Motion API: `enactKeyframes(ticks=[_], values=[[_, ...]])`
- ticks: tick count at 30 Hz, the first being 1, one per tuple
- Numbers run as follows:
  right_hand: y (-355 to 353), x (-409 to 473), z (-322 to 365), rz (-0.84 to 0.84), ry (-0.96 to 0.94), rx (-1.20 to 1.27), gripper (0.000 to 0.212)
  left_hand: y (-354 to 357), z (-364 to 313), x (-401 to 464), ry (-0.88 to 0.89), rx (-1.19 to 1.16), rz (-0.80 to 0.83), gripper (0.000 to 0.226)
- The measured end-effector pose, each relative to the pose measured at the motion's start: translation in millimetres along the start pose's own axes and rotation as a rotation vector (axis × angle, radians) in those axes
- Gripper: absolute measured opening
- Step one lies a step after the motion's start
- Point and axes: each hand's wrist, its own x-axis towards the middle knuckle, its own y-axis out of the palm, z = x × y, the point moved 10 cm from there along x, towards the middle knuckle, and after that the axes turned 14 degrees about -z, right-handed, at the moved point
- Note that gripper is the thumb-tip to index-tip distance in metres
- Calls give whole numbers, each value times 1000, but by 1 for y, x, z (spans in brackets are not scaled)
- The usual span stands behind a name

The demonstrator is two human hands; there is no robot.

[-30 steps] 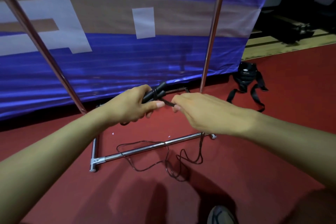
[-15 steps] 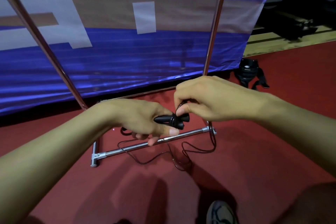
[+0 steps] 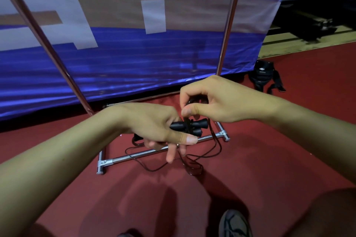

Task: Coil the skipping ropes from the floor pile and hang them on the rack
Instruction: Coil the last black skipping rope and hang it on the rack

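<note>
Both hands barely shifted: left hand (image 3: 154, 127) gripping rope handles (image 3: 189, 126), right hand (image 3: 210, 100) above, pinching cord (image 3: 215, 140).

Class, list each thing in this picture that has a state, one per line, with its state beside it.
Left hand: grips the two black handles side by side.
Right hand: pinches the cord above the handles.
Handles: held level, cord wound around their middle.
Cord: its loose part trails to the floor, uncoiled, across the rack's base bar.
Rack: standing; black handles hang near its top.
Black bag: on the floor, straps spread.
</note>
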Motion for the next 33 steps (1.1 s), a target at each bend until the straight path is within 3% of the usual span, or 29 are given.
enactKeyframes(ticks=[5, 8, 13, 16, 19, 22, 24, 33], values=[[8, 2, -19, -6, 96, 130, 14, -5, 1, 2, 33, -21, -84, 41], [18, 2, -34, 20, 212, 300, 28, -13, 0, 3, 93, -48, -160, 36], [44, -16, -52, 196, 426, 539, 27, -19, -8, 0, 192, -54, -235, 31], [49, -16, -53, 158, 411, 486, 33, -29, -8, -3, 216, -172, -312, 35], [42, -12, -52, 32, 421, 378, 37, -58, 3, -7, 174, -279, -499, 33], [23, -9, -43, -62, 372, 148, 17, -70, 16, -8, 110, -290, -578, 40], [23, -8, -28, -38, 278, 30, 21, -76, 23, -6, 108, -326, -632, 44], [19, -1, -15, -84, 163, -146, 29, -78, 23, 4, 157, -371, -744, 15]])
